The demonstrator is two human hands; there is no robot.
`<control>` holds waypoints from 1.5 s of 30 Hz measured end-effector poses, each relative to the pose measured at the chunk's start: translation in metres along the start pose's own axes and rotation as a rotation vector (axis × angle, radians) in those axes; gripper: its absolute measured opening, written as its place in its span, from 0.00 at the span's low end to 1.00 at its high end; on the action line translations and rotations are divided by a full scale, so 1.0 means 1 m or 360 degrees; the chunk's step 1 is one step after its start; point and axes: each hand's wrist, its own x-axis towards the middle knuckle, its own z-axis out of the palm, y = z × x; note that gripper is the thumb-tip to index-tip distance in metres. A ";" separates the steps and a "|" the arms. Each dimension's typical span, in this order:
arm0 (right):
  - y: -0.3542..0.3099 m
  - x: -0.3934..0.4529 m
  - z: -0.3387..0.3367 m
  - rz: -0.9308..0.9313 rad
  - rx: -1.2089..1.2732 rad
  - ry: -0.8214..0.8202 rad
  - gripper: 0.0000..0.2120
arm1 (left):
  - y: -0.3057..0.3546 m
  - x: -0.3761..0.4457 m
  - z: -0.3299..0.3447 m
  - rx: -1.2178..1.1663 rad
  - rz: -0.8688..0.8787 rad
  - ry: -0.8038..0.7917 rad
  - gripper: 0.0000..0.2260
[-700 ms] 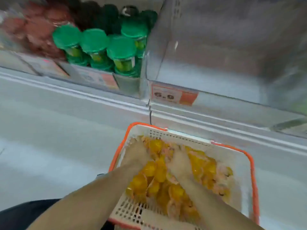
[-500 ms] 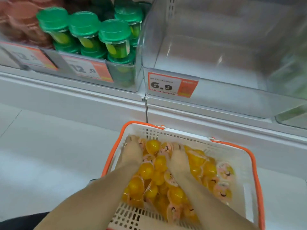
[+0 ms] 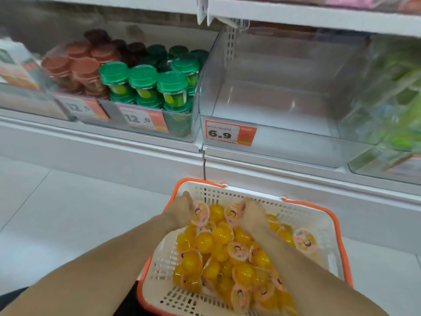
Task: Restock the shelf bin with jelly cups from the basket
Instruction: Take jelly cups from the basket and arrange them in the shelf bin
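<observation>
Both hands scooping: left hand (image 3: pixel 182 212) and right hand (image 3: pixel 251 213) clutch jelly cups (image 3: pixel 218 236) in the basket (image 3: pixel 319 226); next, lift them to the empty bin (image 3: pixel 284 142) above.

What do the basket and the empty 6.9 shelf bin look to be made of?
Basket: apparently rigid white plastic, matte, with moulded slot perforations and an orange rim. Shelf bin: apparently clear hard plastic, glossy; the shelf shows through its walls, which carry bright reflections.

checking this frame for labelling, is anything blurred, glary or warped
Head view: the green packs at far right are smeared by blur; pale glare streaks cross the clear shelf bin; wide-angle bending tilts the shelf edge; the 6.9 price tag, jelly cups and basket read sharply.
</observation>
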 end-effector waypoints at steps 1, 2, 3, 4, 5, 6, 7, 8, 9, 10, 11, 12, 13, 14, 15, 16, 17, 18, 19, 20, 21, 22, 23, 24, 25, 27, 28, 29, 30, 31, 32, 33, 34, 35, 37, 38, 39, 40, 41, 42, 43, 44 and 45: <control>-0.003 -0.002 -0.020 -0.0003 -0.0053 -0.0039 0.07 | 0.006 -0.005 -0.015 -0.0017 0.0076 -0.0076 0.04; -0.006 -0.005 -0.044 0.0003 -0.0069 -0.0083 0.06 | 0.014 -0.011 -0.032 -0.0041 0.0146 -0.0114 0.05; -0.008 -0.009 -0.069 0.0018 -0.0038 -0.0153 0.04 | 0.022 -0.016 -0.048 -0.0094 0.0188 -0.0110 0.05; -0.011 -0.014 -0.095 0.0029 0.0043 -0.0264 0.04 | 0.030 -0.021 -0.063 -0.0215 0.0233 -0.0096 0.06; -0.014 -0.020 -0.121 0.0038 0.0145 -0.0396 0.05 | 0.040 -0.028 -0.077 -0.0401 0.0265 -0.0107 0.06; -0.018 -0.029 -0.146 -0.0004 0.0204 -0.0515 0.07 | 0.050 -0.036 -0.089 -0.0627 0.0298 -0.0141 0.07; -0.021 -0.038 -0.168 -0.0064 0.0250 -0.0596 0.08 | 0.062 -0.046 -0.100 -0.0853 0.0318 -0.0190 0.06; -0.026 -0.050 -0.189 -0.0108 0.0335 -0.0633 0.08 | 0.073 -0.057 -0.110 -0.1076 0.0334 -0.0235 0.05; -0.030 -0.062 -0.207 -0.0131 0.0474 -0.0646 0.07 | 0.086 -0.069 -0.118 -0.1280 0.0350 -0.0267 0.03; -0.034 -0.074 -0.222 -0.0146 0.0649 -0.0637 0.07 | 0.097 -0.080 -0.125 -0.1461 0.0364 -0.0302 0.03; -0.037 -0.085 -0.234 -0.0174 0.0823 -0.0612 0.07 | 0.107 -0.092 -0.131 -0.1585 0.0379 -0.0349 0.06; -0.041 -0.096 -0.243 -0.0195 0.0975 -0.0579 0.06 | 0.117 -0.102 -0.134 -0.1674 0.0409 -0.0412 0.09; -0.043 -0.103 -0.246 -0.0195 0.1114 -0.0542 0.06 | 0.125 -0.112 -0.136 -0.1714 0.0435 -0.0444 0.11; -0.044 -0.110 -0.247 -0.0183 0.1246 -0.0507 0.06 | 0.131 -0.120 -0.137 -0.1741 0.0453 -0.0468 0.13; -0.045 -0.114 -0.244 -0.0167 0.1374 -0.0483 0.06 | 0.135 -0.126 -0.136 -0.1759 0.0466 -0.0487 0.14; -0.046 -0.118 -0.238 -0.0152 0.1499 -0.0478 0.06 | 0.138 -0.131 -0.133 -0.1772 0.0464 -0.0525 0.15; -0.047 -0.121 -0.230 -0.0142 0.1616 -0.0479 0.07 | 0.141 -0.134 -0.131 -0.1750 0.0441 -0.0563 0.16; -0.049 -0.124 -0.221 -0.0126 0.1696 -0.0466 0.08 | 0.142 -0.134 -0.127 -0.1684 0.0401 -0.0608 0.19; -0.050 -0.125 -0.214 -0.0109 0.1728 -0.0420 0.08 | 0.143 -0.131 -0.123 -0.1567 0.0342 -0.0648 0.24; -0.051 -0.126 -0.207 -0.0108 0.1708 -0.0345 0.08 | 0.142 -0.127 -0.117 -0.1420 0.0277 -0.0660 0.30; -0.052 -0.126 -0.202 -0.0136 0.1651 -0.0245 0.08 | 0.142 -0.123 -0.111 -0.1296 0.0232 -0.0619 0.33; -0.054 -0.126 -0.199 -0.0187 0.1587 -0.0148 0.08 | 0.144 -0.120 -0.107 -0.1246 0.0239 -0.0557 0.34; -0.055 -0.125 -0.198 -0.0254 0.1548 -0.0075 0.07 | 0.146 -0.119 -0.104 -0.1241 0.0297 -0.0502 0.32; -0.057 -0.124 -0.198 -0.0326 0.1555 -0.0033 0.07 | 0.150 -0.121 -0.101 -0.1245 0.0360 -0.0460 0.29; -0.059 -0.123 -0.199 -0.0388 0.1610 -0.0017 0.06 | 0.154 -0.121 -0.100 -0.1257 0.0384 -0.0385 0.27; -0.064 -0.122 -0.201 -0.0432 0.1800 -0.0015 0.08 | 0.162 -0.115 -0.099 -0.1365 0.0353 -0.0218 0.26; -0.067 -0.120 -0.202 -0.0418 0.1888 -0.0016 0.11 | 0.166 -0.111 -0.100 -0.1460 0.0343 -0.0199 0.26; -0.069 -0.117 -0.202 -0.0397 0.1959 -0.0018 0.13 | 0.170 -0.108 -0.103 -0.1534 0.0365 -0.0196 0.24; -0.070 -0.114 -0.203 -0.0381 0.2013 -0.0019 0.14 | 0.173 -0.106 -0.107 -0.1567 0.0396 -0.0182 0.23; -0.071 -0.110 -0.204 -0.0374 0.2043 -0.0017 0.15 | 0.176 -0.104 -0.111 -0.1576 0.0419 -0.0163 0.22; -0.073 -0.108 -0.205 -0.0374 0.2051 -0.0006 0.15 | 0.176 -0.100 -0.113 -0.1581 0.0428 -0.0143 0.21; -0.074 -0.106 -0.206 -0.0376 0.2043 0.0027 0.14 | 0.176 -0.096 -0.114 -0.1577 0.0442 -0.0126 0.21; -0.076 -0.105 -0.208 -0.0378 0.2035 0.0078 0.14 | 0.176 -0.094 -0.116 -0.1564 0.0456 -0.0115 0.22; -0.078 -0.104 -0.209 -0.0372 0.2036 0.0132 0.14 | 0.176 -0.092 -0.117 -0.1556 0.0466 -0.0107 0.23; -0.085 -0.098 -0.216 -0.0382 0.2057 0.0234 0.14 | 0.179 -0.090 -0.122 -0.1562 0.0466 -0.0091 0.24; -0.089 -0.091 -0.222 -0.0397 0.2064 0.0280 0.14 | 0.183 -0.091 -0.125 -0.1597 0.0437 -0.0086 0.24; -0.094 -0.081 -0.230 -0.0417 0.2049 0.0326 0.14 | 0.185 -0.088 -0.127 -0.1646 0.0402 -0.0082 0.25; -0.100 -0.068 -0.239 -0.0416 0.2021 0.0350 0.14 | 0.187 -0.086 -0.129 -0.1702 0.0359 -0.0087 0.24; -0.106 -0.052 -0.247 -0.0388 0.1986 0.0353 0.14 | 0.186 -0.082 -0.129 -0.1752 0.0307 -0.0085 0.23; -0.112 -0.033 -0.253 -0.0336 0.1957 0.0330 0.14 | 0.185 -0.079 -0.130 -0.1813 0.0252 -0.0076 0.22; -0.118 -0.015 -0.256 -0.0255 0.1942 0.0295 0.15 | 0.184 -0.077 -0.131 -0.1877 0.0206 -0.0063 0.21; -0.123 0.004 -0.257 -0.0167 0.1942 0.0253 0.17 | 0.181 -0.076 -0.132 -0.1943 0.0172 -0.0057 0.21; -0.129 0.021 -0.256 -0.0081 0.1927 0.0220 0.18 | 0.179 -0.075 -0.133 -0.2017 0.0154 -0.0054 0.19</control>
